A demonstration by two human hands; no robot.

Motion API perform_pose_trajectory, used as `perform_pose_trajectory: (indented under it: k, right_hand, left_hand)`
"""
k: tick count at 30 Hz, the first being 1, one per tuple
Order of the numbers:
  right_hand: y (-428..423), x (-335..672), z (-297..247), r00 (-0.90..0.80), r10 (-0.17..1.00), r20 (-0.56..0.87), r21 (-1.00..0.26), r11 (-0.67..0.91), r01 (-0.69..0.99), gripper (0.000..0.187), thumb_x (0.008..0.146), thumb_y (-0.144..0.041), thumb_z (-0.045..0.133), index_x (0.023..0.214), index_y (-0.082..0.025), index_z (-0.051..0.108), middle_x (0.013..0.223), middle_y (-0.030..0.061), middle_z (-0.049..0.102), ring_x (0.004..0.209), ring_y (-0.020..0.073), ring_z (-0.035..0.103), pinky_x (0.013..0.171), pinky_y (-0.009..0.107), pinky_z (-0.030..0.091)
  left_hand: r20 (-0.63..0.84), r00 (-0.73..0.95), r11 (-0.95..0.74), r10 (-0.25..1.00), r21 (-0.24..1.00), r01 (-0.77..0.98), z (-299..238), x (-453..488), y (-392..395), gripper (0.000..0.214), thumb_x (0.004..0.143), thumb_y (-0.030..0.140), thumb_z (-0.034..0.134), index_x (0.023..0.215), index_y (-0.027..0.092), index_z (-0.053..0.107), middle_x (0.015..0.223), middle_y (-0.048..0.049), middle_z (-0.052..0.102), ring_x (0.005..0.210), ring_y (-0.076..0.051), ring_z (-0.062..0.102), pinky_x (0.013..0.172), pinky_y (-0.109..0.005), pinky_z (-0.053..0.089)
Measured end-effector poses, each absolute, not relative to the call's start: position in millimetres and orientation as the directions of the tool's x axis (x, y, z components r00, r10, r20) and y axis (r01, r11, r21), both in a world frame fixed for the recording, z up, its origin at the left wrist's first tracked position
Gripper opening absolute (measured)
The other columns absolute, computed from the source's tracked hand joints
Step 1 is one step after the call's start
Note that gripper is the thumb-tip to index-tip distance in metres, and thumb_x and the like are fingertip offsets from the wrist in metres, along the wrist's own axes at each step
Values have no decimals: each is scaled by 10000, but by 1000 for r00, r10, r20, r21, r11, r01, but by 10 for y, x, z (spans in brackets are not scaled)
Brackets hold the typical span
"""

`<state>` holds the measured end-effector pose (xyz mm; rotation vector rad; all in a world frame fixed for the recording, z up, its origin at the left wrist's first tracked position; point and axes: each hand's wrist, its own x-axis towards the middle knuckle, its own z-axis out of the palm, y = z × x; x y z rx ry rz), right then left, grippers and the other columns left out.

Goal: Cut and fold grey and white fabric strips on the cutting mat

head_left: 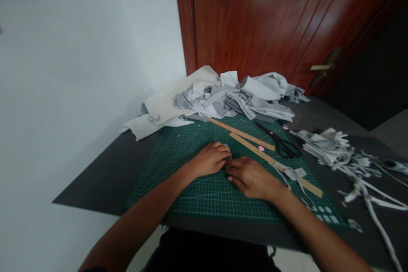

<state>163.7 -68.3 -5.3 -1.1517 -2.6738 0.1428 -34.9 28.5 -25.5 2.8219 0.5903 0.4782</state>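
My left hand [211, 159] and my right hand [253, 177] meet over the middle of a green cutting mat [188, 195]. Between their fingertips is a small piece of grey fabric [228, 160], mostly covered by the fingers. Both hands are closed on it, low over the mat. Just right of my right hand lie two wooden rulers [250, 143], and a scrap of pale fabric with thin strips [293, 173] rests across the nearer one. Black-handled scissors [285, 146] lie beyond them, beside a pink chalk disc [261, 148].
A heap of grey and white fabric [219, 97] runs along the table's back edge, against a brown door [255, 17]. More scraps and cords [331, 148] lie on the dark table [108, 178] at the right. A white wall [79, 72] stands at the left.
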Motion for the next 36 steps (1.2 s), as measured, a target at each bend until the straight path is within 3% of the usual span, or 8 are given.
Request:
perform_pose_trajectory:
  k: [6, 10, 17, 23, 26, 31, 33, 36]
  right_hand:
    - [-619, 1742, -80, -621, 754, 214, -160, 654, 739, 238, 1002, -140, 496, 1099, -180, 709, 943, 73, 693, 876, 221, 634, 815, 346, 430]
    - [-619, 1731, -97, -666, 730, 152, -138, 683, 717, 204, 979, -113, 506, 984, -168, 702, 966, 72, 694, 870, 208, 633, 795, 329, 419]
    - [-668, 1714, -42, -659, 748, 77, -116, 663, 739, 211, 980, -155, 503, 1026, -179, 708, 1034, 85, 691, 861, 211, 647, 735, 322, 424]
    - [-658, 1733, -16, -653, 747, 123, -291, 656, 696, 200, 995, -213, 537, 1055, -217, 728, 998, 54, 733, 904, 214, 681, 805, 317, 470]
    - [-546, 1885, -50, -487, 840, 240, -368, 543, 755, 253, 1028, -237, 493, 1142, -217, 718, 1076, 67, 760, 982, 221, 698, 882, 323, 487]
    - [-309, 2259, -152, -96, 911, 402, -203, 191, 960, 294, 990, -181, 474, 1132, -124, 725, 1053, 172, 746, 947, 293, 696, 867, 391, 498]
    - [-260, 2357, -197, -40, 905, 423, -143, 110, 984, 279, 968, -160, 486, 1090, -137, 735, 1007, 168, 742, 951, 301, 687, 858, 390, 489]
    - [-232, 2447, -246, 3, 913, 407, -161, 68, 985, 253, 931, -150, 533, 1069, -164, 744, 1007, 148, 747, 965, 285, 684, 850, 358, 489]
  left_hand:
    - [266, 880, -906, 395, 271, 325, -236, -348, 295, 128, 927, 211, 621, 1040, 202, 681, 1143, -44, 668, 1112, -223, 554, 1006, -362, 444]
    - [263, 867, -897, 423, 257, 360, -243, -345, 264, 180, 917, 259, 633, 1085, 214, 680, 1183, -49, 658, 1130, -240, 540, 993, -383, 456]
    - [256, 857, -892, 446, 206, 403, -258, -336, 215, 247, 922, 298, 638, 1151, 207, 659, 1255, -65, 634, 1183, -261, 522, 1016, -401, 455]
    - [249, 858, -889, 450, 217, 403, -230, -342, 206, 276, 904, 315, 674, 1156, 203, 663, 1245, -69, 642, 1194, -267, 533, 1025, -410, 451]
    - [246, 881, -899, 404, 285, 333, -187, -374, 235, 268, 885, 369, 712, 1103, 215, 687, 1223, -70, 663, 1195, -271, 561, 1046, -428, 441]
    - [288, 916, -869, 279, 482, 113, -179, -412, 316, 80, 885, 219, 700, 957, 204, 733, 1136, -62, 726, 1178, -228, 613, 1065, -387, 452]
    - [325, 899, -851, 294, 518, 92, -203, -395, 319, 81, 906, 212, 677, 962, 194, 734, 1088, -64, 741, 1174, -222, 619, 1070, -388, 458]
    - [370, 841, -871, 394, 443, 213, -247, -351, 280, 191, 945, 229, 636, 1119, 205, 711, 1191, -74, 703, 1218, -229, 583, 1091, -424, 447]
